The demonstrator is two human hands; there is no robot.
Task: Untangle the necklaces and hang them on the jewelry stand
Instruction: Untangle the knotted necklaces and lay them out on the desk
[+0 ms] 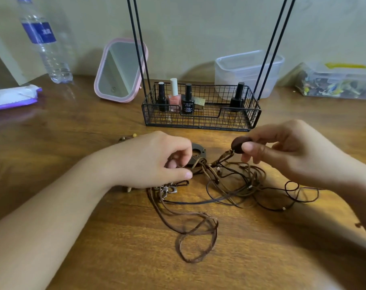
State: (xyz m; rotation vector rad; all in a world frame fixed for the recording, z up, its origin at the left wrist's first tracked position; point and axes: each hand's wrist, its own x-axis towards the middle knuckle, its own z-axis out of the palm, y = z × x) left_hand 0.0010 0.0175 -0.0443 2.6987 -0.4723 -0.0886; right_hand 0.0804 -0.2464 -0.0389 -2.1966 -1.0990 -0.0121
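Note:
A tangle of brown cord necklaces (226,183) lies on the wooden table (251,258) in front of me. My right hand (293,151) pinches a round dark brown pendant (238,145) lifted just above the tangle, its cord trailing down. My left hand (155,160) pinches the cords at the left of the tangle, beside a dark wooden ring pendant (199,152). A silver pendant (167,190) lies below that hand. The black wire jewelry stand (201,120) rises behind the tangle, its thin poles (139,49) running out of the top of the frame.
The stand's basket holds several nail polish bottles (187,99). A pink-framed mirror (120,70) and a water bottle (45,40) stand at the back left, plastic boxes (248,70) at the back right. A purple and white packet (12,97) lies at the left edge.

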